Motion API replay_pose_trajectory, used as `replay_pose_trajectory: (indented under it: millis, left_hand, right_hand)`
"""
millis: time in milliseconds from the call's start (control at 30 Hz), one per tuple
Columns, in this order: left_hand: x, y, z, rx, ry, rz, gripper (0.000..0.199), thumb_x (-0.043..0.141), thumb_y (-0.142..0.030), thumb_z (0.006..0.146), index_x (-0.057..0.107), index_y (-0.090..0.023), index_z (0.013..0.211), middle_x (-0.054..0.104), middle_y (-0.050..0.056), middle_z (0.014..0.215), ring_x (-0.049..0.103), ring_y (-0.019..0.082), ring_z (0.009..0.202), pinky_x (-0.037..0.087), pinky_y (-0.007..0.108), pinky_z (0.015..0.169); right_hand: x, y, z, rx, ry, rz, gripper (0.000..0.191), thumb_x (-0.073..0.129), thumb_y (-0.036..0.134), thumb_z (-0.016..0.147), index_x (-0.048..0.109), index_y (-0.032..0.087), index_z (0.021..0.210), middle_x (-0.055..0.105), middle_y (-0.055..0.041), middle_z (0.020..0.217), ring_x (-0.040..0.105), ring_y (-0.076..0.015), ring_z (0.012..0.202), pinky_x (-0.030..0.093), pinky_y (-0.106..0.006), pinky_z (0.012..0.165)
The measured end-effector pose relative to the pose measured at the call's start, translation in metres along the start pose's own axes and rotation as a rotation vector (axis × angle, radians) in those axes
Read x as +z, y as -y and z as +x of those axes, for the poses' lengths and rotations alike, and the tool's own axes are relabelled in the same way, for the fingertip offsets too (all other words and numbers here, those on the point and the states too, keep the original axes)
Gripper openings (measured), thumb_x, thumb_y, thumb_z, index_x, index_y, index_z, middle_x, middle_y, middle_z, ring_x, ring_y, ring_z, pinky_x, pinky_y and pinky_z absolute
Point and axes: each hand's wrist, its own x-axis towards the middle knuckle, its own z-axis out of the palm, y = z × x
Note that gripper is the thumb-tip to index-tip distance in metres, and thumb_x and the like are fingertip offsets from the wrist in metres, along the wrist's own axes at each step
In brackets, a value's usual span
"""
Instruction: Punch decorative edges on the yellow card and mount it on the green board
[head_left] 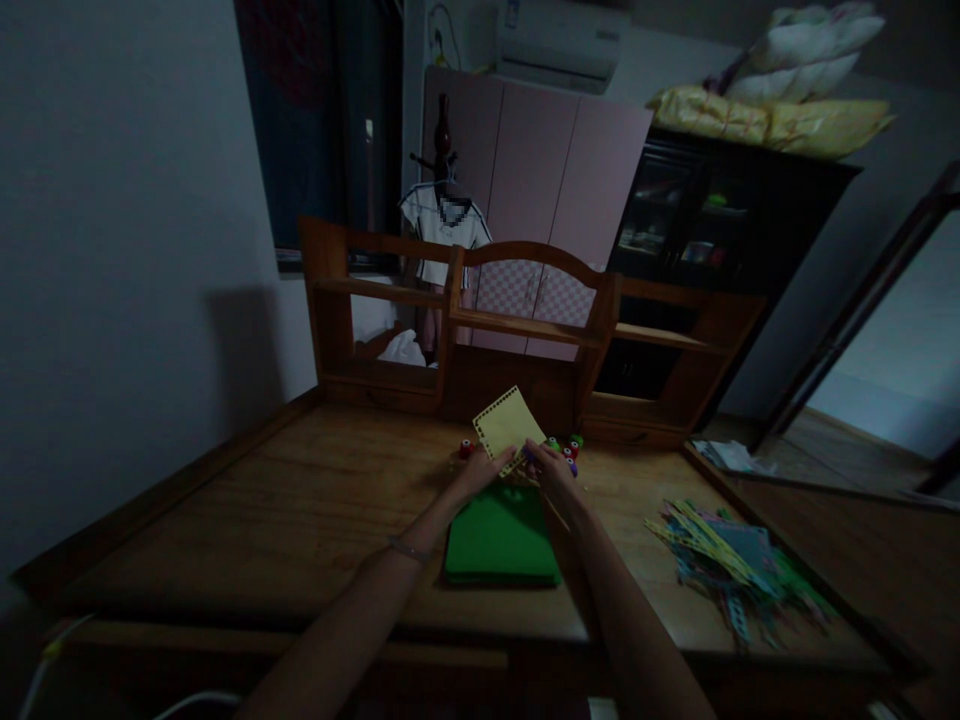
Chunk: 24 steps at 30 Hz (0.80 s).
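My left hand (pixel 480 472) pinches the lower left edge of a yellow sheet of paper (pixel 508 425). The sheet is tilted up, and rows of small cut-outs run along its edges. At the sheet's lower right corner, my right hand (pixel 551 467) is closed on a small purple paper punch (pixel 530 451), mostly covered by the fingers. Below both hands a green folder or pad (pixel 501 540) lies flat on the desk. Just beyond the right hand stand several small punches in red, green and purple, among them a green punch (pixel 576 441). A red punch (pixel 466 449) sits left of the sheet.
A heap of cut paper strips (pixel 720 555) in yellow, blue and green covers the desk's right side. The wooden desk (pixel 300 530) has a low shelf unit (pixel 525 325) along its back. Tiny paper bits lie around the punches.
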Motion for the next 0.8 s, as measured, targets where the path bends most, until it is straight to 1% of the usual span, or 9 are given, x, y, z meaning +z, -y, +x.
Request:
replay_pose_trajectory:
  millis: [100,233,300,400,533,633,800]
  left_hand:
    - [0.0003,0.0012,0.0005,0.012,-0.008,-0.006,0.043,0.06,-0.037,0.079,0.06,-0.016,0.117,0.059,0.01,0.125,0.055,0.023,0.115,0.038,0.04,0.105]
    - [0.0017,0.003,0.0012,-0.004,-0.01,-0.036,0.043,0.06,-0.036,0.079,0.06,-0.017,0.117,0.059,0.01,0.125,0.055,0.023,0.115,0.038,0.04,0.106]
    - [0.0023,0.0041,0.0014,-0.011,-0.011,-0.047,0.044,0.061,-0.037,0.078,0.06,-0.016,0.117,0.059,0.01,0.125,0.056,0.023,0.115,0.038,0.041,0.105]
    - [0.0027,0.0051,0.0015,-0.009,-0.01,-0.052,0.044,0.061,-0.037,0.078,0.06,-0.016,0.116,0.059,0.01,0.125,0.056,0.023,0.114,0.039,0.041,0.105]
    - [0.0033,0.0053,0.0014,-0.021,-0.013,-0.037,0.042,0.061,-0.036,0.078,0.061,-0.016,0.115,0.059,0.009,0.126,0.054,0.023,0.117,0.037,0.04,0.106]
    - [0.004,0.006,0.0017,-0.031,-0.01,-0.029,0.042,0.061,-0.036,0.078,0.061,-0.017,0.116,0.059,0.008,0.126,0.052,0.023,0.119,0.035,0.04,0.108]
    - [0.0059,0.001,0.0002,-0.021,-0.004,-0.06,0.045,0.062,-0.037,0.078,0.06,-0.016,0.118,0.058,0.01,0.127,0.055,0.024,0.116,0.037,0.04,0.106]
  right_hand:
    - [0.003,0.0035,-0.0041,-0.003,0.005,0.029,0.037,0.073,0.05,0.065,0.055,0.018,0.065,0.053,0.0011,0.061,0.048,-0.0102,0.05,0.036,-0.024,0.047]
    - [0.007,0.0071,-0.0076,0.015,-0.033,0.045,0.037,0.076,0.05,0.061,0.054,0.019,0.063,0.053,0.0013,0.059,0.049,-0.0113,0.049,0.037,-0.024,0.046]
    - [0.008,0.0085,-0.0091,0.014,-0.045,0.046,0.036,0.075,0.049,0.062,0.055,0.019,0.064,0.053,0.001,0.059,0.05,-0.0117,0.049,0.037,-0.024,0.045]
    - [0.0084,0.0094,-0.0102,0.017,-0.023,0.065,0.035,0.075,0.047,0.063,0.055,0.019,0.065,0.054,0.0004,0.06,0.049,-0.0111,0.05,0.038,-0.024,0.046]
    - [0.0081,0.0078,-0.0083,0.009,-0.045,0.075,0.036,0.078,0.047,0.059,0.055,0.019,0.062,0.055,0.0004,0.06,0.049,-0.0112,0.049,0.041,-0.025,0.047]
    - [0.0075,0.0054,-0.0067,-0.012,-0.069,0.086,0.034,0.078,0.044,0.059,0.055,0.018,0.062,0.054,0.0013,0.059,0.048,-0.0112,0.049,0.04,-0.025,0.046]
    - [0.0061,0.003,-0.0062,-0.04,-0.093,0.071,0.032,0.077,0.043,0.061,0.057,0.019,0.065,0.056,0.0013,0.063,0.052,-0.0124,0.053,0.04,-0.025,0.048]
